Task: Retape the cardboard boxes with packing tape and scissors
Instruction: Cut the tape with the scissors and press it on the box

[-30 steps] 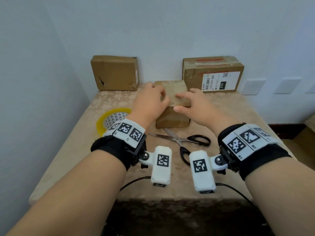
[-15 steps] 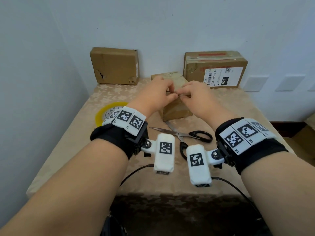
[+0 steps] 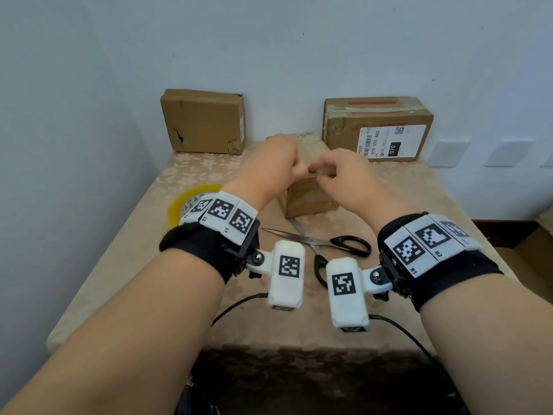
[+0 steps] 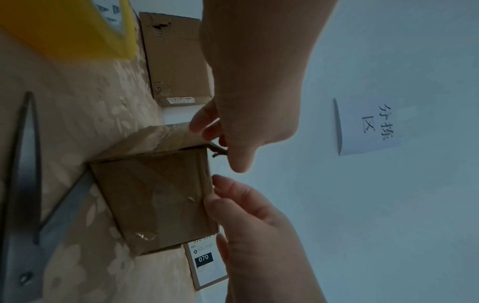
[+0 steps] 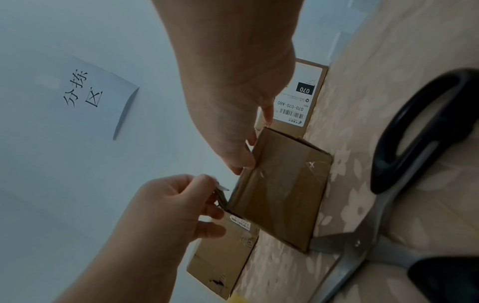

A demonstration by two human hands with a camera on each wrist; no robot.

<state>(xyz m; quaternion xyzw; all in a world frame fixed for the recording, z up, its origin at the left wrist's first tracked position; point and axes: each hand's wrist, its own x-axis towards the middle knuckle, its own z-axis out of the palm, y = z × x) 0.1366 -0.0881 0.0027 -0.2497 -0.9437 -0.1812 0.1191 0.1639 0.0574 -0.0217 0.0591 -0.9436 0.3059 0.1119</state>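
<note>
My left hand (image 3: pixel 276 166) pinches a strip of old tape (image 4: pixel 216 150) at the top edge of the small box (image 3: pixel 311 196), mid-table above the scissors (image 3: pixel 326 244). My right hand (image 3: pixel 344 175) grips the same edge.

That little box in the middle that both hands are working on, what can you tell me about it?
The small box is plain brown cardboard, worn, with clear old tape shining on its faces. It stands on the patterned tablecloth, nearer than the two bigger boxes by the wall, with one scissors blade tip at its base. The left hand pinches a peeled strip of tape at its top edge; the right hand grips the top edge beside it.
</note>
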